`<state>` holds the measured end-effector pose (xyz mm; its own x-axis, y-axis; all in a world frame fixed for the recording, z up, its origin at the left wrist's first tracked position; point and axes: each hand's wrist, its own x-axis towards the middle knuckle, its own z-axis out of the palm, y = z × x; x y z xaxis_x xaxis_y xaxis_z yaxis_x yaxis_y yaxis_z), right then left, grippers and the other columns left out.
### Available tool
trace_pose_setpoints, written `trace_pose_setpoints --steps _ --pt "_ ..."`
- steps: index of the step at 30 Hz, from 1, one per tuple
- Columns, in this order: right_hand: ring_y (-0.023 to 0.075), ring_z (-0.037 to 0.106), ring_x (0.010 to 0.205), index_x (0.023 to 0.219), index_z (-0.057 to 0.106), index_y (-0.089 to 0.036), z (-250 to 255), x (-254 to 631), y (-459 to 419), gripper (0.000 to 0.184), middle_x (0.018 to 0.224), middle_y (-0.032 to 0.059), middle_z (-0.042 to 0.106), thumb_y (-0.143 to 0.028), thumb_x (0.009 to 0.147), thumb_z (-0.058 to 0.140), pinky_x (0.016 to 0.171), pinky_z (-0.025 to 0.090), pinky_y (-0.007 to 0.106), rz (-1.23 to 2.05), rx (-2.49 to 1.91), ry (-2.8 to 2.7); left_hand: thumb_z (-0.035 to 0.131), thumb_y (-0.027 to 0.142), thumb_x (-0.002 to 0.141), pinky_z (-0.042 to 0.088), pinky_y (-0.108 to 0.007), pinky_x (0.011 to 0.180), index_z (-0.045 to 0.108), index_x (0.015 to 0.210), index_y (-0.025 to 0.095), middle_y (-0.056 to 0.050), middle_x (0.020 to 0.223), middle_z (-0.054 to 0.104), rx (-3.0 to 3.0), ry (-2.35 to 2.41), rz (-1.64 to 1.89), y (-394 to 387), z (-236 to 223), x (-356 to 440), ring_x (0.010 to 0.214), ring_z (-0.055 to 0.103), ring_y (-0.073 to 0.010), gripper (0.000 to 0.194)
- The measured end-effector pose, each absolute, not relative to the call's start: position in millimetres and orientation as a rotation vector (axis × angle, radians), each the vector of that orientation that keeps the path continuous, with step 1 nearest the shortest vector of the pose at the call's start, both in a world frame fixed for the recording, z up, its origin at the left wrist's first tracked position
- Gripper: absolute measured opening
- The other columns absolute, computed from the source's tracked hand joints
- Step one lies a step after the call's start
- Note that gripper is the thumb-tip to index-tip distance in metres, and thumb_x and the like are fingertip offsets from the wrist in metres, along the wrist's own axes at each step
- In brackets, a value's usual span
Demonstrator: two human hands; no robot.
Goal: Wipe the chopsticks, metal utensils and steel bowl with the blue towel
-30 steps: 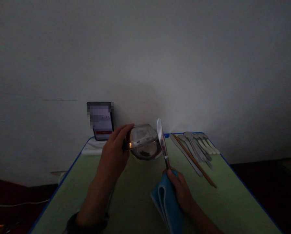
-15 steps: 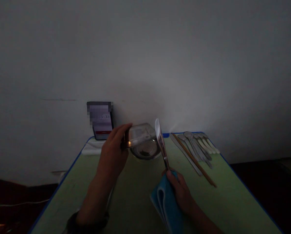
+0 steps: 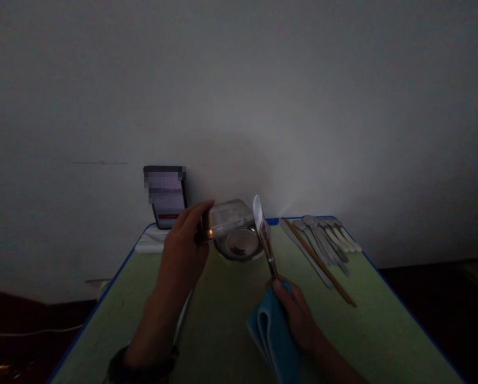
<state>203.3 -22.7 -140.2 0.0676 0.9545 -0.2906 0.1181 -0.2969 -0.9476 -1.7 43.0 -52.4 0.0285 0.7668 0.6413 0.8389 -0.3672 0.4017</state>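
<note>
My left hand (image 3: 185,242) is closed around the left end of a shiny metal container (image 3: 226,217), tipped on its side. Just below and behind it, a round metal bowl (image 3: 243,244) rests on the table. In my right hand (image 3: 297,309) is a broad-headed metal spoon (image 3: 264,232), held upright by its handle, together with a folded blue cloth (image 3: 277,336). The spoon head is close to the container's right end; whether they touch I cannot tell. Under my left wrist lies a thin metal handle (image 3: 183,314), partly hidden.
On the right of the green table (image 3: 218,330) lie a knife (image 3: 305,253), wooden chopsticks (image 3: 321,264) and several spoons and forks (image 3: 329,240). A phone (image 3: 167,197) leans on the wall at the back left, behind a white packet (image 3: 153,241).
My left hand and the metal container have shifted slightly left and up, uncovering more of the bowl. The spoon and blue cloth have hardly moved.
</note>
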Motion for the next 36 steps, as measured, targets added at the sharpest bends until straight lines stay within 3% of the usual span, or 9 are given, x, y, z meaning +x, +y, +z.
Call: trace_pose_setpoints --steps 7,13,22,32,36 --pt "0.0230 0.053 0.086 0.098 0.063 -0.015 -139.6 202.2 -23.2 0.062 0.088 0.0063 0.060 -0.067 0.069 0.046 0.086 0.038 0.035 1.336 -1.511 -1.150 0.041 -0.003 0.065 0.046 -0.033 0.087 0.053 0.117 0.016 -0.008 0.112 0.060 -2.130 -1.730 -1.307 44.4 -56.4 -2.6 0.102 0.057 -0.0214 0.057" --pt "0.0254 0.050 0.098 0.099 0.061 -0.015 -141.7 206.1 -21.8 0.065 0.099 0.0091 0.060 -0.069 0.067 0.046 0.091 0.035 0.036 1.245 -1.516 -1.108 0.047 0.006 0.069 0.051 -0.032 0.076 0.055 0.114 0.020 -0.005 0.103 0.066 -2.078 -1.834 -1.363 39.8 -53.5 0.4 0.087 0.064 -0.0212 0.047" --pt "0.0239 0.052 0.091 0.094 0.061 -0.015 -141.2 206.5 -24.8 0.062 0.092 0.0078 0.060 -0.069 0.068 0.045 0.088 0.037 0.035 1.242 -1.516 -1.116 0.042 0.005 0.075 0.048 -0.031 0.078 0.053 0.117 0.017 -0.008 0.106 0.062 -2.177 -1.679 -1.270 41.6 -54.1 0.4 0.092 0.060 -0.0204 0.045" --pt "0.0234 0.052 0.090 0.094 0.063 -0.016 -140.1 205.5 -23.5 0.058 0.091 0.0066 0.061 -0.066 0.069 0.048 0.087 0.037 0.034 1.242 -1.512 -1.070 0.038 -0.003 0.064 0.042 -0.033 0.093 0.053 0.116 0.022 -0.004 0.118 0.057 -2.396 -1.628 -1.260 39.5 -58.5 9.7 0.109 0.052 -0.0185 0.060" --pt "0.0228 0.052 0.087 0.092 0.064 -0.016 -139.3 206.5 -24.1 0.056 0.088 0.0062 0.061 -0.065 0.071 0.047 0.086 0.037 0.035 1.234 -1.484 -1.117 0.038 -0.003 0.059 0.044 -0.033 0.090 0.052 0.115 0.023 -0.003 0.118 0.056 -2.314 -1.675 -1.312 39.2 -58.7 12.3 0.108 0.053 -0.0193 0.064"
